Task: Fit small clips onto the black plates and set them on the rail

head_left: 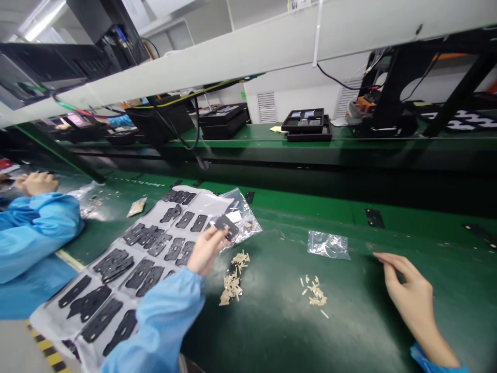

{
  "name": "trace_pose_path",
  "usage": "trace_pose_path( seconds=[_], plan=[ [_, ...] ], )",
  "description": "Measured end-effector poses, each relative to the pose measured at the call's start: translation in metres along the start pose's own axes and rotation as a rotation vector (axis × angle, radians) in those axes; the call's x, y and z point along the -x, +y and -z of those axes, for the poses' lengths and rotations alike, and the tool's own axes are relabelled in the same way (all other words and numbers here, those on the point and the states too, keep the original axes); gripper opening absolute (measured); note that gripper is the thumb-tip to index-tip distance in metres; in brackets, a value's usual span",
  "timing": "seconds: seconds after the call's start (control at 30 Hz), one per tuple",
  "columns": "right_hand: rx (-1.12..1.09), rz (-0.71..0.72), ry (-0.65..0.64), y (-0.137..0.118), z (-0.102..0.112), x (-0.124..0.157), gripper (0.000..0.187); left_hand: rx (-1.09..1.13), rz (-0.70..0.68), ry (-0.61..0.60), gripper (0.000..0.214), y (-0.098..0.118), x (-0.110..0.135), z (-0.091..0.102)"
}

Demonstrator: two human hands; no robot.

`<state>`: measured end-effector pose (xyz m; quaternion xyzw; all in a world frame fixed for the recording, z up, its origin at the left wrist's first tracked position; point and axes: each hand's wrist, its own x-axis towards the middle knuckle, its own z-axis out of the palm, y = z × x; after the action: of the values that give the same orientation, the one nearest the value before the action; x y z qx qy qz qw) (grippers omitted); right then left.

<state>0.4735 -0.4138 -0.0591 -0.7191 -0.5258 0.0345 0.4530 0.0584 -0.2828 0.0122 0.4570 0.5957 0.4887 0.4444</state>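
My left hand point(208, 249) grips a flat black plate point(226, 227) between thumb and fingers, above the edge of a clear zip bag point(244, 217). My right hand point(409, 290) is raised over the green table at the right, thumb and fingertips drawn together in a pinch. Anything between those tips is too small to make out. A pile of small beige pieces point(232, 285) lies below my left hand. A smaller scatter of beige pieces point(318, 295) is between my hands, with a clear plastic bag point(328, 245) behind it.
At left, a grey-white cloth point(155, 215) carries rows of black plates point(142, 272). A co-worker's blue sleeve point(37, 228) is beyond it. Black trays point(306, 122) stand on the rear shelf. Loose black pieces point(375, 218) lie along the table's back, beneath a white beam point(248, 49).
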Motion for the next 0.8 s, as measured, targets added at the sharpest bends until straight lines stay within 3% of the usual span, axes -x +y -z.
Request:
trace_pose_path(
  seconds=[0.1, 0.17, 0.27, 0.37, 0.57, 0.8],
  plan=[
    [-0.216, -0.06, -0.077, -0.039, -0.009, 0.019, 0.019, 0.173, 0.187, -0.183, 0.022, -0.012, 0.052, -0.034],
    [-0.418, -0.154, -0.242, -0.069, -0.018, 0.036, 0.021, 0.219, 0.252, -0.282, 0.022, -0.016, 0.077, -0.059],
    [-0.735, -0.369, -0.527, -0.108, -0.031, 0.058, 0.03, 0.231, 0.306, -0.466, 0.021, -0.017, 0.101, -0.092],
    [-0.924, -0.537, -0.58, -0.128, -0.037, 0.067, 0.034, 0.291, 0.31, -0.589, 0.016, -0.013, 0.113, -0.111],
    [-0.968, -0.585, -0.446, -0.126, -0.03, 0.059, 0.028, 0.325, 0.367, -0.679, 0.016, -0.009, 0.118, -0.112],
    [-0.964, -0.574, -0.43, -0.125, -0.026, 0.056, 0.025, 0.301, 0.349, -0.732, 0.024, -0.01, 0.121, -0.105]
  ],
)
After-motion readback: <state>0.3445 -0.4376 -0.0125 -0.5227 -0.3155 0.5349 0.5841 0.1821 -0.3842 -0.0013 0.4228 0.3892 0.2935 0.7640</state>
